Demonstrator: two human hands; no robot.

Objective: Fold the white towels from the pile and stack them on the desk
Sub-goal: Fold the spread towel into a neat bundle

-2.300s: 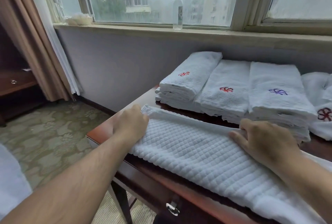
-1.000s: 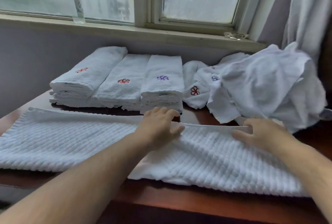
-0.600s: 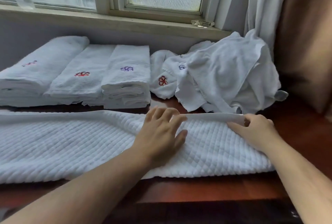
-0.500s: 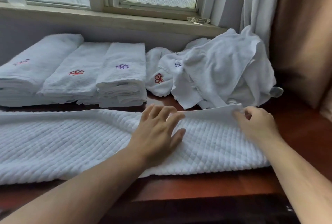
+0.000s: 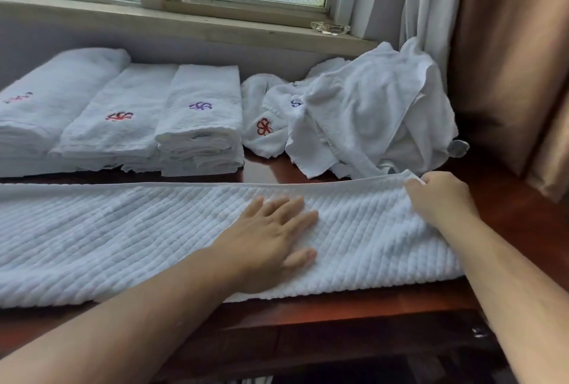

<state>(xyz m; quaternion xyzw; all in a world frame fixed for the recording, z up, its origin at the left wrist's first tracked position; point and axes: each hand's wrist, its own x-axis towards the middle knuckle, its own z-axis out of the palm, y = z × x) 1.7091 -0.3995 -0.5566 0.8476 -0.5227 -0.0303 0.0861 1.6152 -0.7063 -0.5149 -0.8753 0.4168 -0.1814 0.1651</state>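
A long white waffle-weave towel (image 5: 123, 236) lies folded lengthwise across the front of the dark wooden desk (image 5: 508, 208). My left hand (image 5: 271, 242) presses flat on it near its middle, fingers spread. At the towel's far right corner my right hand (image 5: 440, 196) pinches the cloth and lifts it a little. Three stacks of folded white towels (image 5: 197, 119) with red and purple embroidery stand at the back left. A crumpled pile of white towels (image 5: 369, 112) sits at the back right.
A windowsill (image 5: 215, 26) runs behind the desk, with a small clear object (image 5: 329, 28) on it. White and brown curtains (image 5: 498, 45) hang close at the right. The desk's front edge lies just below the towel.
The view swung right along the desk. My left hand slid from the towel's left end to its middle; my right hand went to the right corner, took hold of it and raised it.
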